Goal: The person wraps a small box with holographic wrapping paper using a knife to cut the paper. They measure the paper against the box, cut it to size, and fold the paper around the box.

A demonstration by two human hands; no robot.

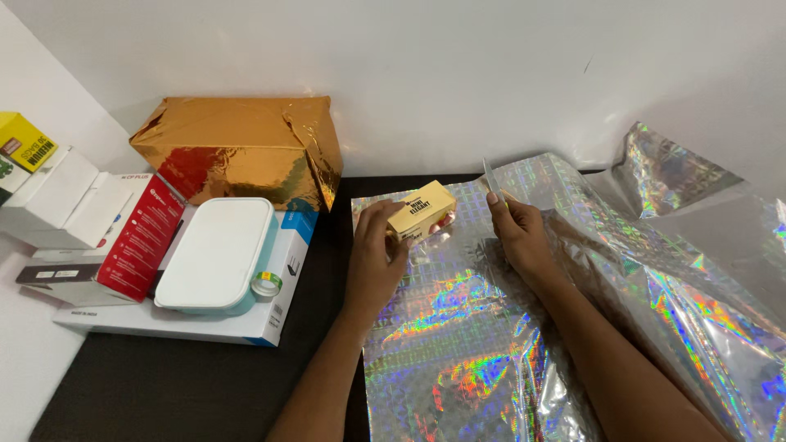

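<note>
1. At the far left, a yellow box (24,141) sits on white boxes (65,200) against the wall, with a red box (141,237) lying beside them
2. Next, a white lidded container (217,252) rests on a flat white and blue box (270,315), a small roll of tape (266,284) touching its corner
3. Behind these stands a parcel wrapped in gold foil (246,147)
4. The left hand (375,254) grips a small yellow box (422,211), fingers closed around its near end; the box sits on the top edge of a holographic silver wrapping sheet (450,344) spread over the dark table (180,385)
5. The right hand (517,233) pinches a thin silvery blade-like tool (490,176), upright, just right of the box
6. More crumpled holographic sheet (671,172) lies at the far right
</note>
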